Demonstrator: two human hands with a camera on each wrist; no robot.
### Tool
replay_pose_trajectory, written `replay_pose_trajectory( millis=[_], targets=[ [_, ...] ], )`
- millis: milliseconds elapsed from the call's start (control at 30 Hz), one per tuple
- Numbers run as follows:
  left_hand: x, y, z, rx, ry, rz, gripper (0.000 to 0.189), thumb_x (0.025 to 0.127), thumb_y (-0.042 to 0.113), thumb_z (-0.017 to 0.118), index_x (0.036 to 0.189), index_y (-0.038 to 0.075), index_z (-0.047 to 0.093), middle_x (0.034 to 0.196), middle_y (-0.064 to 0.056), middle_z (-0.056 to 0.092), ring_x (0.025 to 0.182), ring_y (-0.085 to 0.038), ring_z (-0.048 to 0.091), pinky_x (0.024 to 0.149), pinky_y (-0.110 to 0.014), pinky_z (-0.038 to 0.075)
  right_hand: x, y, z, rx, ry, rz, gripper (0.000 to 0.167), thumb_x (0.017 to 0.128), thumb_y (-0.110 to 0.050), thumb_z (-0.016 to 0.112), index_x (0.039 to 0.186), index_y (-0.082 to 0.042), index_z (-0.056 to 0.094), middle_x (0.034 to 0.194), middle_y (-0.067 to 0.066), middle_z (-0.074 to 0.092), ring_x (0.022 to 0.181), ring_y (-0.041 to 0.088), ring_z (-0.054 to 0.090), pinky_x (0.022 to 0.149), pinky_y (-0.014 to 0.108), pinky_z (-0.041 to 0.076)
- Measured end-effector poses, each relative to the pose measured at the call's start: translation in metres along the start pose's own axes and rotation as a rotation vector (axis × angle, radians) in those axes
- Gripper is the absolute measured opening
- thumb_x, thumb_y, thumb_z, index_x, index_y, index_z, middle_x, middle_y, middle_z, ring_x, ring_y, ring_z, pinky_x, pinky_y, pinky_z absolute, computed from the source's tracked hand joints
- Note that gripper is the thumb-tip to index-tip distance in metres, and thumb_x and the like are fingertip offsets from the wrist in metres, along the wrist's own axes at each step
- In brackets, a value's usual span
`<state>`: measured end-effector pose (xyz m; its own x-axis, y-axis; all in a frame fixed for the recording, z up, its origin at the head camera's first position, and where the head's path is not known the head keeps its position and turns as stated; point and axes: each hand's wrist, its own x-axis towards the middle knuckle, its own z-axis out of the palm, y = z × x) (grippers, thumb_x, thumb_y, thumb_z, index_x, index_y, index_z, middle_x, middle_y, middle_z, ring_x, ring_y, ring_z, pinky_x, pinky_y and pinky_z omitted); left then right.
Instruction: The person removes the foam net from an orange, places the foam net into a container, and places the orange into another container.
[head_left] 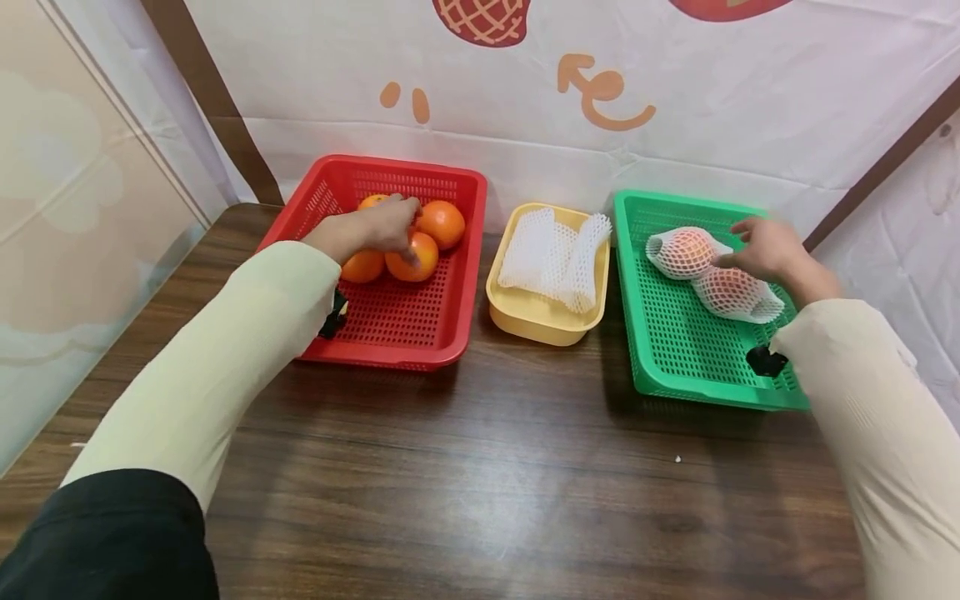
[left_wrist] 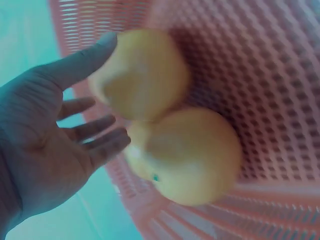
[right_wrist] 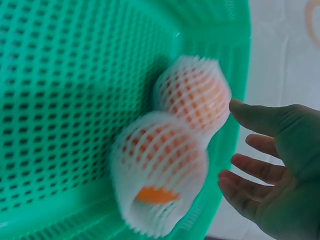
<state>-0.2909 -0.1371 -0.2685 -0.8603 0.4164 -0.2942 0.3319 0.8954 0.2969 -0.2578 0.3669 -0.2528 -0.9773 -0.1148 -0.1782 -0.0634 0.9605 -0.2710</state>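
Note:
Over the red basket (head_left: pixel 401 346), my left hand (head_left: pixel 384 225) reaches in among several oranges (head_left: pixel 441 223). Its fingers are spread and loosely bent in the left wrist view, beside two large oranges (left_wrist: pixel 197 157), with no fruit in its grasp. Above the green basket (head_left: pixel 678 379) hovers my right hand (head_left: pixel 771 250), thumb and fingers apart and holding nothing. Two oranges in white foam net sleeves (head_left: pixel 682 252) lie side by side there. In the right wrist view, orange peel shows through the open end of the nearer sleeve (right_wrist: pixel 160 155).
Between the baskets stands a small yellow tub (head_left: pixel 536 327) with white foam net sleeves (head_left: pixel 551 254) in it. All three containers rest on a dark wooden table (head_left: pixel 465 475), against a printed white cloth (head_left: pixel 322 75) at the back. A tiny white scrap (head_left: pixel 678 459) lies on the table.

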Motion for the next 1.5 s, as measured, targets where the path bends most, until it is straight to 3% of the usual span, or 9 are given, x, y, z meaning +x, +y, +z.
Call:
replay_pose_trajectory(
  millis=[167,300,533,667,833,1033,1267,1367,1500],
  targets=[
    [-0.011,0.009,-0.019,-0.054,0.071,-0.007,0.089,0.082,0.025,0.077,0.145,-0.007,0.022,0.14,-0.031,0.031,0.123,-0.04,0.035,0.107,-0.051,0.028,-0.003,0.018,0.007,-0.053,-0.1,0.024,0.078,0.088,-0.031,0.068,0.134,0.019,0.029,0.122,0.043,0.04,0.109,0.056,0.042,0.088,0.062,0.038],
    [-0.021,0.013,-0.028,-0.082,0.113,-0.014,0.087,0.082,0.026,0.076,0.143,-0.007,0.024,0.136,-0.028,0.035,0.118,-0.037,0.037,0.105,-0.049,0.031,-0.002,0.029,0.014,-0.064,-0.142,0.012,0.082,0.084,-0.03,0.072,0.131,0.021,0.029,0.123,0.044,0.038,0.109,0.057,0.041,0.09,0.063,0.037],
    [-0.04,0.009,-0.022,-0.1,0.151,-0.008,0.085,0.084,0.032,0.074,0.141,-0.008,0.027,0.132,-0.027,0.039,0.117,-0.037,0.04,0.101,-0.048,0.035,0.0,0.036,0.027,-0.026,-0.14,0.027,0.088,0.079,-0.029,0.077,0.128,0.023,0.025,0.114,0.042,0.039,0.103,0.054,0.044,0.082,0.059,0.042],
    [-0.049,0.011,-0.02,-0.126,0.174,0.004,0.084,0.083,0.033,0.075,0.141,-0.007,0.029,0.132,-0.025,0.041,0.118,-0.037,0.04,0.101,-0.049,0.035,0.0,0.032,0.029,-0.033,-0.102,0.008,0.081,0.078,-0.024,0.076,0.127,0.022,0.03,0.111,0.039,0.041,0.099,0.051,0.046,0.077,0.056,0.044],
    [-0.054,0.015,-0.02,-0.141,0.208,0.036,0.082,0.082,0.032,0.076,0.14,-0.007,0.032,0.13,-0.024,0.044,0.116,-0.036,0.041,0.1,-0.048,0.035,-0.005,0.025,0.025,-0.06,-0.101,0.003,0.074,0.078,-0.023,0.074,0.121,0.023,0.034,0.104,0.037,0.044,0.092,0.047,0.05,0.072,0.051,0.047],
    [-0.06,0.015,-0.02,-0.169,0.273,0.059,0.078,0.082,0.027,0.077,0.139,-0.004,0.034,0.128,-0.022,0.047,0.114,-0.035,0.044,0.098,-0.047,0.037,-0.016,0.015,0.009,-0.007,-0.135,0.001,0.07,0.08,-0.024,0.072,0.119,0.021,0.034,0.095,0.033,0.05,0.068,0.032,0.06,0.056,0.042,0.052],
    [-0.068,0.022,-0.019,-0.195,0.313,0.087,0.076,0.082,0.023,0.076,0.141,-0.002,0.034,0.13,-0.021,0.046,0.116,-0.034,0.043,0.098,-0.048,0.039,-0.031,-0.004,-0.012,-0.036,-0.089,-0.047,0.082,0.086,-0.037,0.068,0.134,0.016,0.027,0.108,0.035,0.05,0.085,0.04,0.058,0.066,0.048,0.049],
    [-0.072,0.03,-0.016,-0.182,0.323,0.107,0.076,0.082,0.023,0.077,0.141,-0.001,0.034,0.132,-0.019,0.045,0.119,-0.034,0.042,0.099,-0.048,0.039,-0.042,-0.02,-0.015,-0.041,-0.046,-0.067,0.085,0.086,-0.043,0.068,0.138,0.01,0.026,0.113,0.035,0.05,0.096,0.044,0.053,0.073,0.052,0.045],
    [-0.076,0.045,-0.01,-0.163,0.357,0.154,0.074,0.081,0.022,0.078,0.14,0.001,0.037,0.132,-0.016,0.044,0.118,-0.031,0.043,0.099,-0.047,0.039,-0.056,-0.047,-0.015,-0.031,0.0,-0.127,0.086,0.084,-0.043,0.07,0.14,0.005,0.027,0.115,0.031,0.051,0.097,0.042,0.052,0.076,0.053,0.042]
  ],
)
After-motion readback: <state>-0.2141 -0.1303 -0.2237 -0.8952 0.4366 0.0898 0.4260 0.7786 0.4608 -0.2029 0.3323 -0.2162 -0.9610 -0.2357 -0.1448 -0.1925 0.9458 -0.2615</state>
